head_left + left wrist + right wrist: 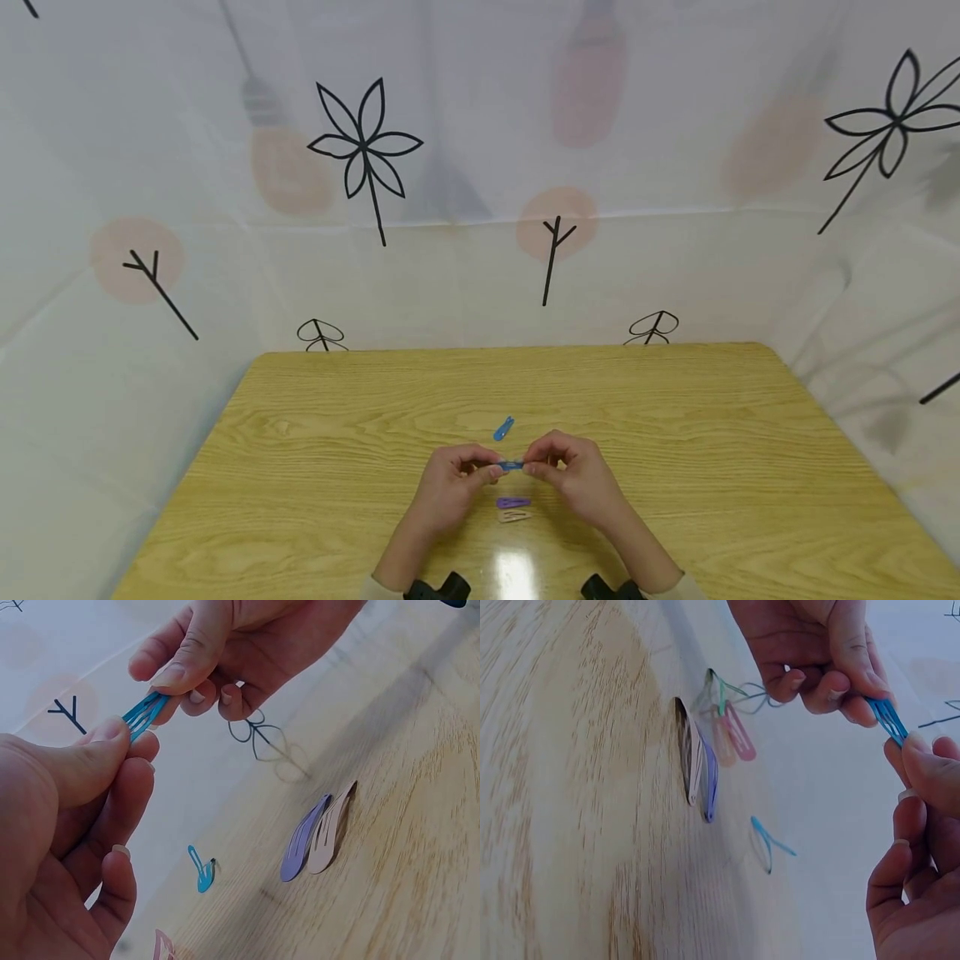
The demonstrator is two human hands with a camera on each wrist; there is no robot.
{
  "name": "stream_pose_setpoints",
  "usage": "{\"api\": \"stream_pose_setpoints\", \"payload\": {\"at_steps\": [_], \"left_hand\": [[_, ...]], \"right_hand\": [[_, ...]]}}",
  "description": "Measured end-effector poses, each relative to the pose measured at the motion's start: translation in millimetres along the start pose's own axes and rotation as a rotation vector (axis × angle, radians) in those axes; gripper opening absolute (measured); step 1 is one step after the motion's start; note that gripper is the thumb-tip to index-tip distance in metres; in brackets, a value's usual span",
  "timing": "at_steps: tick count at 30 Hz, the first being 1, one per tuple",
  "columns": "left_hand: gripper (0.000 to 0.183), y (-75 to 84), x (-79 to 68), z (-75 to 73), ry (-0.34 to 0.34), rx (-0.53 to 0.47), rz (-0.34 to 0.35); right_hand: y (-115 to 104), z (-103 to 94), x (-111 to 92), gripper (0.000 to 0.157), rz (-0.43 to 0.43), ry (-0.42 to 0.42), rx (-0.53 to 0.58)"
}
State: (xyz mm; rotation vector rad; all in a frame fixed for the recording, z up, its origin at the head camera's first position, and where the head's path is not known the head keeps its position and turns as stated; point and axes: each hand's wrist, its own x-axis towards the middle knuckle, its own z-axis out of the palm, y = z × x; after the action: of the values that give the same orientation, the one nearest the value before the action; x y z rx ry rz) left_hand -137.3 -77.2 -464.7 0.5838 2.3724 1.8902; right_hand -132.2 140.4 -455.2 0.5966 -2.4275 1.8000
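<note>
Between my two hands, low above the table, is a blue snap hair clip (512, 466). My left hand (447, 490) pinches one end of it between thumb and fingertips. The other end is pinched by my right hand (577, 481). In the left wrist view the blue clip (144, 716) shows its slotted frame between both thumbs. Beyond the hands lies another blue hair clip (503, 428), its parts spread apart in the left wrist view. Nearer me, a purple hair clip (513, 502) and a beige hair clip (514, 516) lie side by side.
The right wrist view also shows a green hair clip (720, 690) and a pink hair clip (739, 735), which I cannot make out in the head view. The wooden table (300, 442) ends at a white patterned cloth (450, 283) behind it.
</note>
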Motion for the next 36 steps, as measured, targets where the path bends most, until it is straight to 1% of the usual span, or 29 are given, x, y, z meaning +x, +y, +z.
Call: {"api": "stream_pose_setpoints", "payload": {"at_steps": [7, 14, 23, 28, 31, 36], "left_hand": [[0.006, 0.0, 0.2, -1.3, -0.006, 0.008, 0.0], [0.006, 2.3, 0.1, -2.6, -0.014, 0.0, 0.005], [0.005, 0.6, -0.1, -2.4, -0.016, 0.009, 0.007], [0.005, 0.3, -0.3, -2.5, -0.023, -0.01, 0.016], [0.006, 0.1, -0.5, -2.2, -0.021, -0.017, 0.024], [0.007, -0.9, 0.3, -1.6, -0.013, -0.028, 0.007]], "right_hand": [[0.7, -1.2, 0.3, 0.013, -0.004, -0.022, 0.002], [-0.1, -1.2, 0.6, 0.015, -0.013, -0.018, 0.007], [-2.2, -3.1, 0.0, 0.014, -0.08, -0.052, 0.074], [-2.8, -3.0, -0.4, 0.014, -0.102, -0.056, 0.076], [-2.2, -2.4, -0.1, 0.014, -0.092, -0.047, 0.063], [-1.8, -1.5, 0.3, 0.009, -0.02, -0.024, 0.031]]}}
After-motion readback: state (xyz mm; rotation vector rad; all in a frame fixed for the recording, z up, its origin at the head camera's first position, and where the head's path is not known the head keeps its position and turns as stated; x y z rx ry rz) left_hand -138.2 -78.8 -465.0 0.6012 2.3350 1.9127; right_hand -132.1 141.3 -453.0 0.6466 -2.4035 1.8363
